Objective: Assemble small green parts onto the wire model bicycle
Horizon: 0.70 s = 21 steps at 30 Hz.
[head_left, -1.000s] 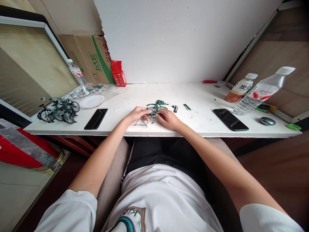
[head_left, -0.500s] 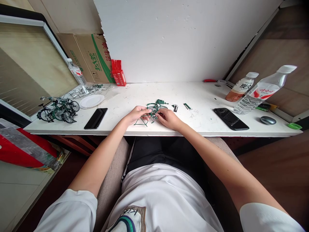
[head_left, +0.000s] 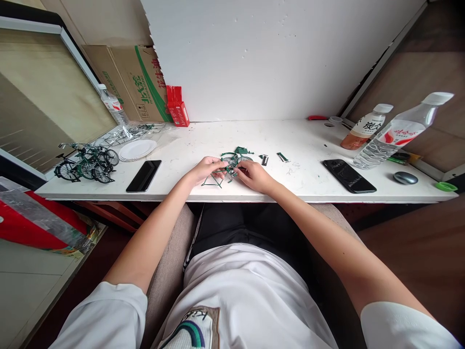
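Near the front edge of the white table, my left hand (head_left: 208,169) pinches the left side of a green model bicycle frame (head_left: 212,184). My right hand (head_left: 255,176) is closed at the frame's right side, its thumb and fingertips pressed together at small parts by the middle; exactly what they grip is too small to make out. Spoked model wheels (head_left: 242,158) lie just beyond my fingertips. A green part (head_left: 240,150) is behind them. To the right lie a small dark and silver piece (head_left: 265,159) and a green strip-like piece (head_left: 282,157).
Assembled model bicycles (head_left: 87,164) stand at the left, near white paper plates (head_left: 137,150) and a phone (head_left: 144,176). Another phone (head_left: 349,175), a mouse (head_left: 405,178), a brown drink bottle (head_left: 366,127) and a water bottle (head_left: 401,131) are at the right. A cardboard box (head_left: 127,82) is behind.
The whole view has shifted slightly. Both hands stay at the model bicycle with almost the same grip.
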### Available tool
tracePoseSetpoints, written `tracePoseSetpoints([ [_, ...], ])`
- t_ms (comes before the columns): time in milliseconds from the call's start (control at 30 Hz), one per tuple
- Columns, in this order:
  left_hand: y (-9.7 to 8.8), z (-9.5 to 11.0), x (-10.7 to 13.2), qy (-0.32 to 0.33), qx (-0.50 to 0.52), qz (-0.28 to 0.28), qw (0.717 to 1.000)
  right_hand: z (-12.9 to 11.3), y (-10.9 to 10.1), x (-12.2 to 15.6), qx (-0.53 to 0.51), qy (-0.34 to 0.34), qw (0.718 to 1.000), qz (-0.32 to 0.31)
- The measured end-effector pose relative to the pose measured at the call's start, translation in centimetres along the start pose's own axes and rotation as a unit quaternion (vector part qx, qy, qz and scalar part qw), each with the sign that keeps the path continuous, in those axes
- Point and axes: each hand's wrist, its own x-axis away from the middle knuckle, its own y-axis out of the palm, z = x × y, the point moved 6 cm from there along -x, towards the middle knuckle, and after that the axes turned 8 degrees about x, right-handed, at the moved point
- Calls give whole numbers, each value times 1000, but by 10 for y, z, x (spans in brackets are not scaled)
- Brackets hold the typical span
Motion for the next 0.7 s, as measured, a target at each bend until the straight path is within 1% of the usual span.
tracePoseSetpoints([
  [300, 4, 6, 5, -8, -1, 7, 1000, 0, 1, -1, -2, -2, 1000, -2],
  [700, 3, 4, 4, -8, 14, 8, 1000, 0, 0, -1, 0, -3, 1000, 1],
])
